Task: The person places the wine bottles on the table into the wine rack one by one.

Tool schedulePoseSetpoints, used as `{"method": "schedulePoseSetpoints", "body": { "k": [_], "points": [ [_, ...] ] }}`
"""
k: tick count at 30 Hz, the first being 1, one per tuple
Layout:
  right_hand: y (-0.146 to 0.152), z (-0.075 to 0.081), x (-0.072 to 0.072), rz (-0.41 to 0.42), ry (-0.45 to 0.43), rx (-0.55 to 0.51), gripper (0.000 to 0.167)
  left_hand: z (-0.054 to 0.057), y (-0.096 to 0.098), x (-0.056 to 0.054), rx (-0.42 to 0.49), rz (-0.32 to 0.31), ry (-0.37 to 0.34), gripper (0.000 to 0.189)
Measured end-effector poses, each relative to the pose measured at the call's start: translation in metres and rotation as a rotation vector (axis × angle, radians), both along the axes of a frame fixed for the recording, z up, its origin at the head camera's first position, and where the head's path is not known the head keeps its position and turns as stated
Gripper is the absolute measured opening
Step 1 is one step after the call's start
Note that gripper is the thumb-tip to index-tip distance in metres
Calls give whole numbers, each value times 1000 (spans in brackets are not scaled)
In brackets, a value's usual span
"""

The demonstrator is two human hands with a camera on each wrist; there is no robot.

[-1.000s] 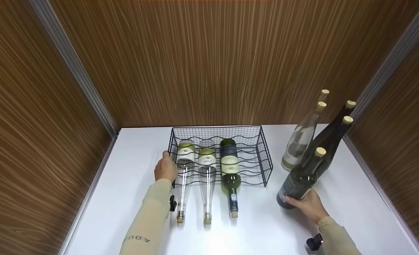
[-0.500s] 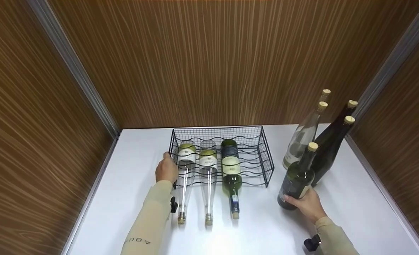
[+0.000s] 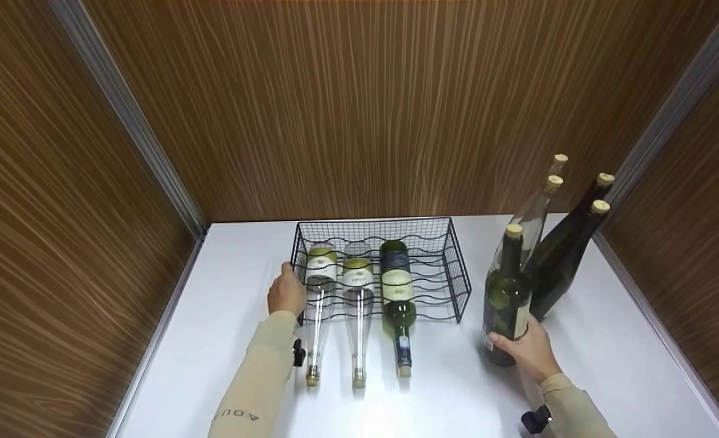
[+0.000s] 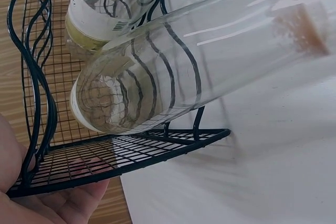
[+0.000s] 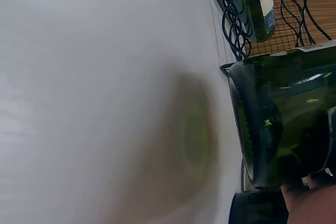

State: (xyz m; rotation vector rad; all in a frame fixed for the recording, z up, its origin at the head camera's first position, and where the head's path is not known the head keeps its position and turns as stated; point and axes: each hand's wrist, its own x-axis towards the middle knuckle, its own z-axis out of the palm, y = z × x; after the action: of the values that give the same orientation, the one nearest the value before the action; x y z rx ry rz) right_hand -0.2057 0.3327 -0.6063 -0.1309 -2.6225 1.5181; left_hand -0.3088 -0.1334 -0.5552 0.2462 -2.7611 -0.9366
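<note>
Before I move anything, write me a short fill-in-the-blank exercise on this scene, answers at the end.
1. The left hand grips the wire rack, where exactly ____ bottles lie.
2. Their corks point ____ the person, not away.
3. The right hand holds a green bottle by its ____ half.
4. Behind that one, ____ corked bottles stand.

Missing words: three; toward; lower; four.

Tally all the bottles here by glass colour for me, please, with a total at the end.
Clear bottles: 4 (two lying in the rack, two standing)
Green bottles: 2 (one lying in the rack, one held in the right hand)
Dark bottles: 2 (both standing)
Total: 8
</note>
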Motion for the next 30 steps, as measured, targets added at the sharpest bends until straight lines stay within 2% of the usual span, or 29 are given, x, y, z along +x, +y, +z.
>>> {"method": "schedulePoseSetpoints", "body": {
  "k": [4, 9, 14, 21, 26, 30],
  "points": [
    [0, 1, 0, -37, 42, -24, 82, 0, 0, 0, 5, 2, -6, 29],
    [0, 0, 1, -70, 120, 21, 71, 1, 1, 1, -7, -1, 2, 29],
    [-2, 2, 4, -49, 144, 71, 70, 1, 1, 1, 9, 3, 9, 29],
    [-6, 11, 6, -27, 174, 62, 64, 4, -1, 3, 93, -10, -4, 39],
    [-6, 18, 8, 5, 211, 87, 67, 9, -3, 7, 140, -24, 23, 45],
    [-4, 24, 10, 44, 234, 135, 73, 16, -4, 14, 126, -34, 74, 47]
  ]
}}
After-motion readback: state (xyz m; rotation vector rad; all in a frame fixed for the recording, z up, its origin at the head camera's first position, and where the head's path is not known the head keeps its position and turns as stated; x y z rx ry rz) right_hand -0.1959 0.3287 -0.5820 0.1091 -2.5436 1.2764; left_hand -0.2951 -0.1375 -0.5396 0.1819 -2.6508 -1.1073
